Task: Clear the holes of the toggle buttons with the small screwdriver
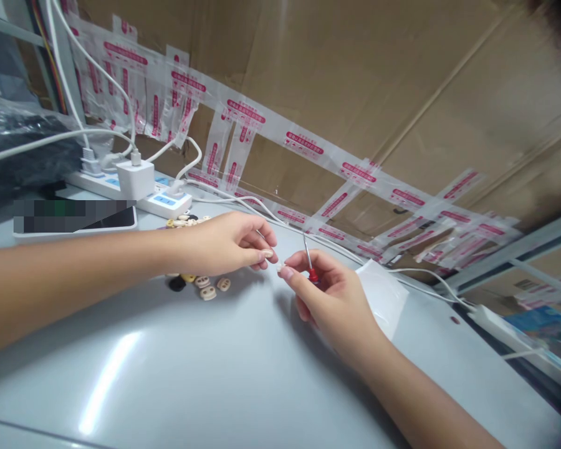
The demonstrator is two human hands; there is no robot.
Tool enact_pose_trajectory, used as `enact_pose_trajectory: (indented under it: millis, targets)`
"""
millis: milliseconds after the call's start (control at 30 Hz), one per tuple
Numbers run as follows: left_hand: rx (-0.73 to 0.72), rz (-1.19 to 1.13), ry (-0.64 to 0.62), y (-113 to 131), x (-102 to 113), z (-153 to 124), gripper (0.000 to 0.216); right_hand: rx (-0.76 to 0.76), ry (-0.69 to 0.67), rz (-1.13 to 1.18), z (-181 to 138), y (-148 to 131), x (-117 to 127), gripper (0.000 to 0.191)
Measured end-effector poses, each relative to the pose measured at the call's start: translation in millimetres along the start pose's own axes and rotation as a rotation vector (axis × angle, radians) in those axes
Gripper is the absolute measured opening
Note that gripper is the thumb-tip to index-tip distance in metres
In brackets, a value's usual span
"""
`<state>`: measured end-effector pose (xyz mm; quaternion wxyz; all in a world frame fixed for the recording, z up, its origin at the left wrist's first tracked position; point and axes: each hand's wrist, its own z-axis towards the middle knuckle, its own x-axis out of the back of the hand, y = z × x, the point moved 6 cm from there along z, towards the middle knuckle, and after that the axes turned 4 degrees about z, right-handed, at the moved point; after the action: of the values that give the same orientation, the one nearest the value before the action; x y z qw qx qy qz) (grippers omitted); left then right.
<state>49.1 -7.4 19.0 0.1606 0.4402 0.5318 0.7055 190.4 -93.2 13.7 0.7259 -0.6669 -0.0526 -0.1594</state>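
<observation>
My left hand (pixel 227 242) is closed, pinching a beige cord lock (pixel 267 253) between thumb and fingertips. Close by on its right, my right hand (pixel 334 293) is closed too. A small whitish piece (pixel 280 267) sits at its thumb and index fingertips, too small to name. Tucked in the same hand is a screwdriver (pixel 313 274) with a red handle, its metal shaft pointing up. Under and beside my left forearm lies a loose group of two-holed cord locks (pixel 208 292), beige, yellow and black, partly hidden by the arm.
Behind my left arm stand a white power strip (pixel 168 201) with a charger (pixel 136 179) and cables, and a white-edged device (pixel 133 218). A white plastic bag (pixel 383 296) lies beyond my right hand. Taped cardboard (pixel 290 181) walls the table's (pixel 191 374) back edge.
</observation>
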Motion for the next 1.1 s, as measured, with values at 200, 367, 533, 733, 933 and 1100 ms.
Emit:
enact_pose_trajectory:
  millis: [200, 367, 533, 733, 933, 1100]
  targets:
    - [-0.116, 0.277, 0.048, 12, 5, -1, 0.016, 0.009, 0.010, 0.003, 1, 1, 2, 0.023]
    - [-0.152, 0.376, 0.042, 12, 6, -2, 0.028, 0.003, -0.001, 0.023, 0, 3, 1, 0.023]
    - [-0.148, 0.255, 0.047, 14, 8, -3, 0.037, -0.014, -0.007, 0.031, 0, 2, 0, 0.024]
    - [-0.169, 0.217, 0.049, 21, 9, -4, 0.022, -0.025, -0.035, 0.048, 0, 3, -1, 0.024]
    - [-0.127, 0.176, 0.013, 21, 8, -6, 0.025, -0.016, -0.031, 0.028, 1, 2, 0, 0.024]
    - [-0.163, 0.128, -0.017, 21, 6, -6, 0.024, -0.042, -0.001, 0.033, -1, -1, -2, 0.025]
